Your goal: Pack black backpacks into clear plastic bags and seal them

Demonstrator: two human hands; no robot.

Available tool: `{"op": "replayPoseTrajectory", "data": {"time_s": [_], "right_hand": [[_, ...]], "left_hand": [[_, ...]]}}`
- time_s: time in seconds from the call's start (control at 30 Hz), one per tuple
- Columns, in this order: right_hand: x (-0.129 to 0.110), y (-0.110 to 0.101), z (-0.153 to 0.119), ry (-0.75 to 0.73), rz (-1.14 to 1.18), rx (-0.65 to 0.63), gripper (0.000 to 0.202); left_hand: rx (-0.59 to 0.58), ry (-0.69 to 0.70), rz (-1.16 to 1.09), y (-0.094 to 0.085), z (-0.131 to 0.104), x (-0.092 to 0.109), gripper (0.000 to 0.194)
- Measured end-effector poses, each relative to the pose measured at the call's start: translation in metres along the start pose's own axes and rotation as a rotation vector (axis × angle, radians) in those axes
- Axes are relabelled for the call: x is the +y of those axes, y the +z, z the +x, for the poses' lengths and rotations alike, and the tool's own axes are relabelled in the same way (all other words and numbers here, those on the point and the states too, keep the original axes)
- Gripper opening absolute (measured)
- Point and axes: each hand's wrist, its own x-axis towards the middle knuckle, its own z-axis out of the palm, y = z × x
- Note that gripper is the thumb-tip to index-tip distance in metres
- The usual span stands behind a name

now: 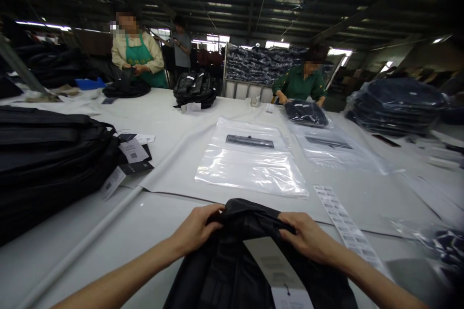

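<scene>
A black bag (232, 270) lies in front of me at the table's near edge, with a grey and white hang tag (273, 265) on top of it. My left hand (197, 229) pinches the bag's far edge at its left corner. At the right corner of that same edge, my right hand (302, 236) grips the black material between thumb and fingers. Just beyond the bag, a clear plastic bag (250, 166) with a dark printed panel lies flat on the white table (170, 154).
Black bags with tags (54, 154) are piled at the left. A sticker sheet (344, 222) lies at right, near a second plastic bag (326, 147). Wrapped bags (395, 106) are stacked far right. Across the table, a person in green (302, 82) handles a wrapped bag; a person in a green apron (139, 58) stands left.
</scene>
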Motion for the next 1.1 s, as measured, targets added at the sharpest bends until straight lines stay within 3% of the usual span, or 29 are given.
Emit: {"op": "replayPoseTrajectory", "data": {"time_s": [0.13, 0.23, 0.3, 0.43, 0.5, 0.6, 0.73, 0.9, 1.1], "right_hand": [[-0.008, -0.005, -0.009, -0.042, -0.008, 0.032, 0.021], [-0.014, -0.006, -0.014, -0.066, -0.026, 0.048, 0.021], [-0.015, -0.009, -0.018, -0.083, -0.019, 0.057, 0.02], [-0.013, -0.014, -0.023, -0.069, 0.149, 0.042, 0.01], [-0.012, -0.012, -0.02, -0.02, 0.258, 0.013, 0.014], [-0.012, -0.001, -0.009, 0.018, 0.26, 0.039, 0.019], [-0.014, 0.014, 0.005, -0.06, 0.153, 0.062, 0.013], [-0.005, 0.018, 0.014, -0.103, 0.078, 0.037, 0.025], [-0.006, 0.028, 0.021, -0.252, -0.051, 0.245, 0.03]], "left_hand": [[0.205, 0.119, -0.037, 0.022, -0.011, 0.008, 0.041], [0.264, 0.113, -0.129, 0.021, -0.002, 0.021, 0.034], [0.154, 0.069, -0.29, 0.01, 0.006, 0.027, 0.028], [-0.458, -0.155, -0.667, -0.017, 0.012, 0.027, 0.04], [-0.623, -0.276, -0.714, -0.019, 0.012, 0.019, 0.052], [-0.577, -0.37, -0.665, -0.01, 0.015, 0.003, 0.056], [-0.469, -0.352, -0.636, -0.009, 0.032, -0.013, 0.048], [-0.694, -0.378, -0.656, -0.013, 0.053, -0.016, 0.051], [-0.723, -0.298, -0.575, -0.005, 0.062, -0.017, 0.03]]}}
